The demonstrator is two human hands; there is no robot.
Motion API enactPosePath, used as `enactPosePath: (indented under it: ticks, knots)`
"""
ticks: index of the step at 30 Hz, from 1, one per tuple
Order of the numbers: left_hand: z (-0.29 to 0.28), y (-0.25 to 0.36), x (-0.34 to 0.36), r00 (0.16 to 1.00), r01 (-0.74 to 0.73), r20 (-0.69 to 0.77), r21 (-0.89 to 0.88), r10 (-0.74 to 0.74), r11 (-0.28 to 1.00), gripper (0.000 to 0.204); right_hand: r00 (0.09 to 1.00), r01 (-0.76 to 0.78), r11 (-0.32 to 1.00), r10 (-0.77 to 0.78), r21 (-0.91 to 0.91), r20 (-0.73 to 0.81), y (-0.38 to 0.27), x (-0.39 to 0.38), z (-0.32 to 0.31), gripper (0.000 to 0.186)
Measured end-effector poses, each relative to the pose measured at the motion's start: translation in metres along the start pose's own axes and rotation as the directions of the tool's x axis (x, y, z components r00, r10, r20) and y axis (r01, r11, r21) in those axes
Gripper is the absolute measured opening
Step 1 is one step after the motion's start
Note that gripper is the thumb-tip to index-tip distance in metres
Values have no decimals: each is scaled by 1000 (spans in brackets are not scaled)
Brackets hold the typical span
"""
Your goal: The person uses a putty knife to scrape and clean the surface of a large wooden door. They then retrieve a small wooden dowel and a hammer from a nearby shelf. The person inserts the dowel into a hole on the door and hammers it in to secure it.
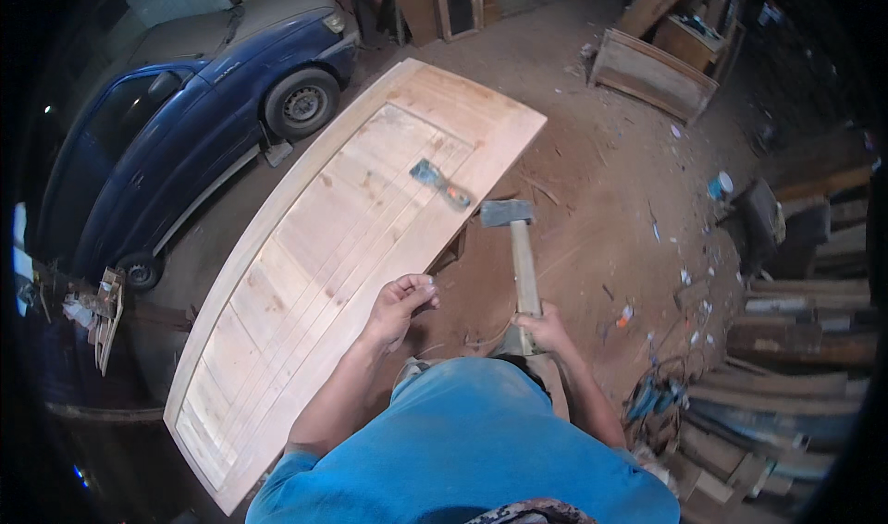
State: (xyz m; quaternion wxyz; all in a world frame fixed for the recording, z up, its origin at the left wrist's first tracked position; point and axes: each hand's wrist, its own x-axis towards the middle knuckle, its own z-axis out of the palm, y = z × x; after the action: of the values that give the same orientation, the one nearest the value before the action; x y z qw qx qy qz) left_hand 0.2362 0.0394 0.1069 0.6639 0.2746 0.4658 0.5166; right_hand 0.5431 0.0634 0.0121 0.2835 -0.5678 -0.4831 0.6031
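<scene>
My right hand (548, 330) is wrapped round the lower part of the wooden handle of a hammer (524, 265). Its grey head points away from me, beside the door's right edge. Over the near right edge of a pale wooden panel door (305, 256), my left hand (404, 307) is raised with thumb and fingers pinched together. Something tiny and pale may be at its fingertips, too small to name. A putty knife (439, 184) with a dark blade and a worn, partly orange handle lies on the door's far right part.
A blue pickup (213, 117) stands left of the door. At the far right is a wooden crate-like box (652, 75) with boards in it. Stacked lumber (795, 339) lines the right side. A small white and blue tub (721, 185) and scraps lie on the dirt floor (592, 209).
</scene>
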Motion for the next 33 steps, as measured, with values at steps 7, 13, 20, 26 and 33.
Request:
enactPosePath:
  ticks: [7,13,20,26,33]
  knots:
    - [101,20,92,968,-107,-242,-139,71,985,5,959,148,948,-67,-283,275,-74,166,-75,41]
    - [144,40,149,933,-179,-343,-195,104,964,3,878,131,928,55,-350,476,-114,287,-83,48]
    - [141,37,223,881,-270,-446,-198,159,942,8,783,318,795,88,-517,616,-147,370,-58,57]
    - [120,45,303,861,-329,-481,-277,166,903,10,756,433,658,106,-615,646,-205,416,-63,55]
    - [113,72,364,855,-313,-478,-170,200,934,10,763,604,707,-380,-367,523,-235,461,-70,26]
